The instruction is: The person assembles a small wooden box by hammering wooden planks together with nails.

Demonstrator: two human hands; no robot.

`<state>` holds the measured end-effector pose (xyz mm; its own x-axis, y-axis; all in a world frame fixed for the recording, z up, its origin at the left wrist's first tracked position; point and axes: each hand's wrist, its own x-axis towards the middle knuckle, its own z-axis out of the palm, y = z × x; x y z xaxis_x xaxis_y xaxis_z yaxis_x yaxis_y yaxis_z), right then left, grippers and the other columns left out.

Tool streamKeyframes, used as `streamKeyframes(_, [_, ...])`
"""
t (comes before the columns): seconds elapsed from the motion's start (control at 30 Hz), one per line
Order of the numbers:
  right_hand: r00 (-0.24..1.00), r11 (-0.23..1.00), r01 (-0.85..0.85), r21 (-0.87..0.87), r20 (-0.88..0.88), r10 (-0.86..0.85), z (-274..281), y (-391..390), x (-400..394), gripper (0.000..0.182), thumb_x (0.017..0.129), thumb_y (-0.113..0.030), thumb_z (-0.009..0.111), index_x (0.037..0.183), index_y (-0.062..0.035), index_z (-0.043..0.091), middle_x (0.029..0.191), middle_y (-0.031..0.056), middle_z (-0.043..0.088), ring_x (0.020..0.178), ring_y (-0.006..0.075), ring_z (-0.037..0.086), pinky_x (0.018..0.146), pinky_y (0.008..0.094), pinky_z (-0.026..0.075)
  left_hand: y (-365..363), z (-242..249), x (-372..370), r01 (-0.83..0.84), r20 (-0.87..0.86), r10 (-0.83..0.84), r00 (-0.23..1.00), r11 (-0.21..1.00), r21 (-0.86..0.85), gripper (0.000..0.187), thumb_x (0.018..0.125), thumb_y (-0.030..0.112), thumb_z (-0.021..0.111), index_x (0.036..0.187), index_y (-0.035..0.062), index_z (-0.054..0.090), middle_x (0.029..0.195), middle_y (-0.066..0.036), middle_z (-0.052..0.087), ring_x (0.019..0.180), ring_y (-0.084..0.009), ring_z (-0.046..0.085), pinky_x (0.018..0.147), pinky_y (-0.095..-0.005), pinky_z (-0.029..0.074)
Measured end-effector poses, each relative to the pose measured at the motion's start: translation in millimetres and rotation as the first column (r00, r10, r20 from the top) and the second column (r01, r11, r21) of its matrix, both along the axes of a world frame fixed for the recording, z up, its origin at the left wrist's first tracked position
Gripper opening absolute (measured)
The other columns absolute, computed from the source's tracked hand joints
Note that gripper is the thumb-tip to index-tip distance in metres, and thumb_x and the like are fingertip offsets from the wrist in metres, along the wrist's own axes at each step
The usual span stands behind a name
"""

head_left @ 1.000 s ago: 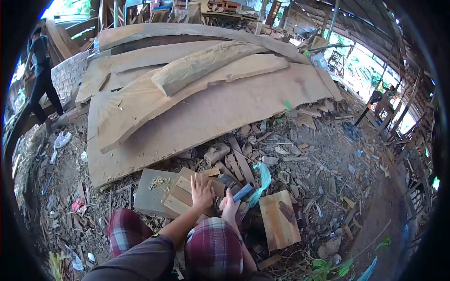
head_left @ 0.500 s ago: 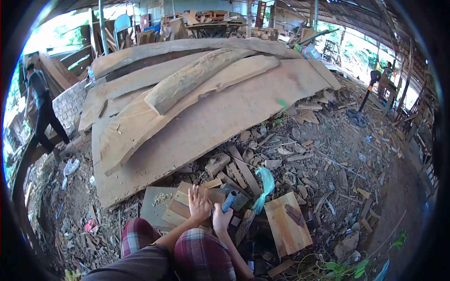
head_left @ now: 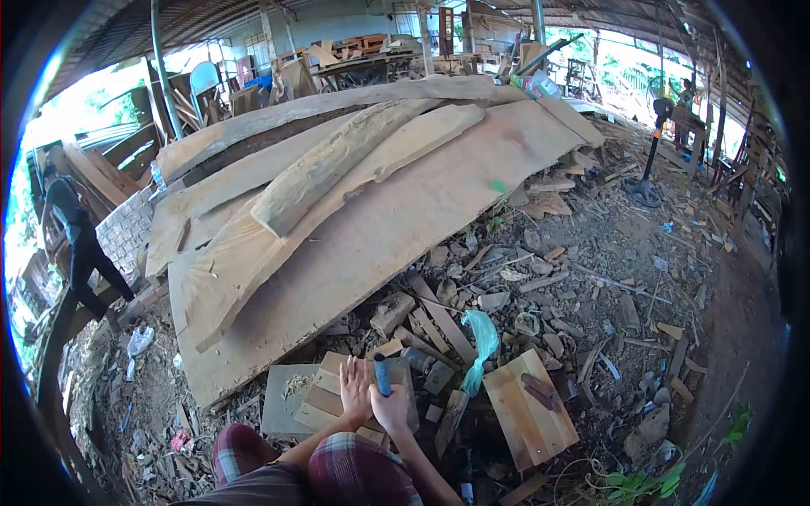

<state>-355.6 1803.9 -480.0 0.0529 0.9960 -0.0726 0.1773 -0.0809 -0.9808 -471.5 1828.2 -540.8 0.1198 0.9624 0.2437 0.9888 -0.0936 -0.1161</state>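
My left hand (head_left: 355, 390) lies with its fingers stretched out over a pale wooden board (head_left: 321, 398), which rests on a grey slab (head_left: 280, 403) in front of my knees. Close beside it, my right hand (head_left: 391, 413) is closed around a tool with a blue cylindrical handle (head_left: 382, 376). The handle's top sticks up out of the fist; the tool's lower end is hidden. Small wood shavings (head_left: 297, 385) lie on the grey slab, left of the board.
Large wooden slabs (head_left: 396, 232) fill the ground ahead. On the right are another planked board (head_left: 515, 422), a green plastic bag (head_left: 481, 346) and scattered wood scraps. A person (head_left: 76, 240) stands at the far left; another (head_left: 683, 114) is at the far right.
My right hand has moved left, closer to my left hand, and the blue handle has turned from slanting right to nearly upright. The view has shifted slightly.
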Motion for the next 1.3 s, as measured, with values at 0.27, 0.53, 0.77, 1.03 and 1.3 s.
streamKeyframes(0.27, [0.95,0.936,-0.305,0.175,-0.006,0.311,-6,3,19,0.035,0.081,-0.024,0.062,0.059,0.0033,0.06,0.055,0.0155,0.059,0.054,0.0239,0.062,0.057,0.0383,0.046,0,-7,-6,0.085,0.159,-0.098,0.982,0.993,0.086,0.071,0.079,0.043,0.05,0.134,-0.0024,0.042,0.147,-0.023,0.027,0.141,-0.0368,0.011,0.115,-0.0511,0.0])
streamKeyframes(0.53, [0.608,0.943,0.224,-0.247,-0.721,-0.334,-4,9,15,0.04,0.082,-0.012,0.057,0.047,-0.0107,0.038,0.042,0.0002,0.04,0.029,0.0107,0.034,0.033,0.027,0.025,1,7,9,-0.017,0.196,-0.011,0.981,0.989,0.144,0.049,0.086,0.024,0.045,0.123,-0.007,0.052,0.133,-0.026,0.045,0.133,-0.0381,0.031,0.114,-0.0486,0.013])
streamKeyframes(0.77, [0.664,0.913,0.332,-0.237,-0.629,-0.405,-17,14,0,0.037,0.08,-0.008,0.061,0.05,-0.0118,0.039,0.042,-0.0008,0.04,0.03,0.0102,0.035,0.033,0.0268,0.026,5,0,6,-0.039,0.171,0.011,0.985,0.987,0.157,0.057,0.085,0.025,0.043,0.129,-0.012,0.043,0.136,-0.026,0.042,0.136,-0.0358,0.028,0.115,-0.0468,0.011])
streamKeyframes(1.03, [0.923,0.991,0.124,-0.058,-0.361,-0.136,3,12,7,0.019,0.078,-0.015,0.061,0.073,-0.0028,0.048,0.056,-0.0013,0.046,0.049,0.0085,0.044,0.046,0.0276,0.035,-3,19,3,0.17,0.196,-0.256,0.946,0.913,0.371,0.03,0.078,0.021,0.052,0.091,-0.0049,0.061,0.132,-0.035,0.042,0.134,-0.0444,0.029,0.113,-0.0555,0.014])
streamKeyframes(1.3, [0.976,0.998,0.007,-0.059,-0.219,-0.02,12,25,5,0.031,0.077,-0.017,0.061,0.057,0.0011,0.045,0.051,0.0066,0.048,0.045,0.0103,0.044,0.048,0.0314,0.035,7,8,11,-0.126,0.172,0.104,0.98,0.985,0.122,0.061,0.085,0.026,0.038,0.128,-0.018,0.039,0.139,-0.029,0.037,0.138,-0.0337,0.025,0.116,-0.0417,0.008])
